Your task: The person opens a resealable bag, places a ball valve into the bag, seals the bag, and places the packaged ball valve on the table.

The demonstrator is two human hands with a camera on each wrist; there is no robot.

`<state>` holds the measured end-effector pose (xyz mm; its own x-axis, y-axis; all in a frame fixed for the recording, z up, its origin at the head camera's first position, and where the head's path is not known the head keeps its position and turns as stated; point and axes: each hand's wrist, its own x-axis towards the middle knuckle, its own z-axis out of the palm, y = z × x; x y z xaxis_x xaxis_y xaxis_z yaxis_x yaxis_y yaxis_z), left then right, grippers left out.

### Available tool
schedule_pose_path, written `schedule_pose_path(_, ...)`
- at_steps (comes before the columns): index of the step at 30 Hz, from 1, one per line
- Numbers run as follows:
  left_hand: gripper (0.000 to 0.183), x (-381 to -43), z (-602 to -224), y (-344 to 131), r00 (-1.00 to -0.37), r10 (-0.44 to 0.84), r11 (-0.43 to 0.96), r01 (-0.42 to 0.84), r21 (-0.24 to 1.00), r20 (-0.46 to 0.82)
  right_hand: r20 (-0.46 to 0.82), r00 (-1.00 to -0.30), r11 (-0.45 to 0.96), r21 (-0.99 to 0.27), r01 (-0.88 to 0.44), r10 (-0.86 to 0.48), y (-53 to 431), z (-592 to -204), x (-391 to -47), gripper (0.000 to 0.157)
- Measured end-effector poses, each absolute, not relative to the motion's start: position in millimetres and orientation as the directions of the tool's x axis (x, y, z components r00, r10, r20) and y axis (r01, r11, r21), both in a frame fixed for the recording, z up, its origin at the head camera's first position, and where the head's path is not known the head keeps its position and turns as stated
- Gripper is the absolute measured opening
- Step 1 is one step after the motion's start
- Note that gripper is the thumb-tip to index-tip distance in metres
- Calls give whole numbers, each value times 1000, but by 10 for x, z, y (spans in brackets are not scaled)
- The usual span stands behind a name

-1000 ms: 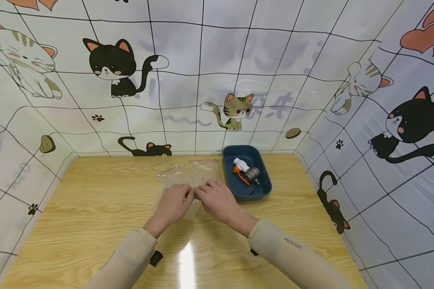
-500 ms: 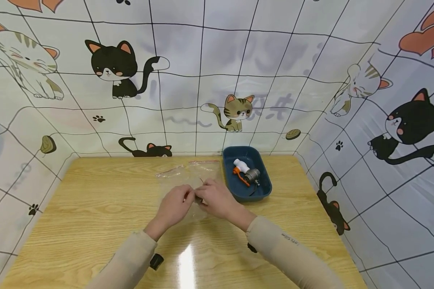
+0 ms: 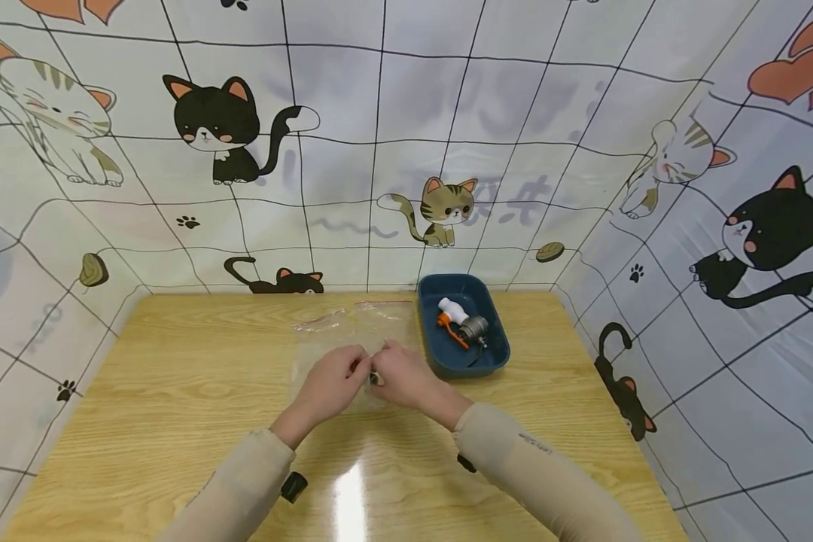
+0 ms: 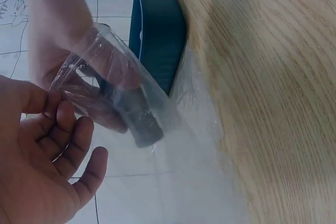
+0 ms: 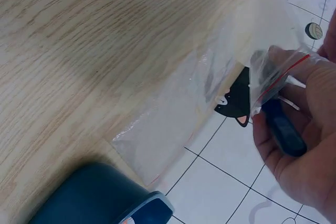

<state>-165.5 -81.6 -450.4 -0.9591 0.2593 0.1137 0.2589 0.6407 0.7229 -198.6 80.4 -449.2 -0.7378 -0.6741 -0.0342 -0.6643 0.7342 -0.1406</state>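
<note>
A clear zip bag (image 5: 262,85) with a red line along its mouth is between both hands. My left hand (image 3: 335,380) pinches the edge of its mouth between thumb and finger, the other fingers loosely bent, in the left wrist view (image 4: 47,156). My right hand (image 3: 406,380) grips a dark piece with a long dark-blue end (image 5: 286,132). In the left wrist view its dark cylindrical end (image 4: 144,124) shows through the bag's film, along with some of the right fingers. The exact kind of piece cannot be told. From the head view the hands mostly cover it.
More clear plastic bags (image 3: 386,320) lie flat on the wooden table (image 3: 196,391) behind the hands. A dark-blue tray (image 3: 499,354) stands right of them, with a white fitting (image 3: 452,309), an orange-handled part (image 3: 445,322) and a grey metal cylinder (image 3: 473,328) inside. Cat-print curtains surround the table.
The right hand has turned a little and moved slightly away from the left, so a bit of the dark piece shows between them. The left hand keeps its pinch on the bag.
</note>
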Motion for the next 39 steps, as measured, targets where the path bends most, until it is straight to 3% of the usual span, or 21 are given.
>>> schedule_pose_path(5,25,-1648,-4473,-804,-954,262,626,284,727,147,-41,-710,710,-106,-696,-703,807,-4520,-1970,7)
schedule_pose_path(12,28,-1633,-4443,-822,-962,227,568,260,781,155,-69,-704,702,-186,-688,-707,820,-4517,-1984,6)
schedule_pose_path(21,29,-1675,-4378,-878,-970,110,489,241,838,215,157,-713,636,-353,-687,-683,916,-4403,-1975,19)
schedule_pose_path(25,29,-1692,-4390,-894,-975,72,479,218,850,209,157,-728,630,-402,-665,-667,916,-4424,-1940,24)
schedule_pose_path(34,29,-1696,-4403,-923,-980,31,496,186,848,197,256,-746,705,-246,-665,-615,889,-4401,-1851,9)
schedule_pose_path(39,24,-1700,-4410,-966,-982,-6,545,155,824,189,282,-737,697,-245,-674,-614,934,-4332,-1855,9)
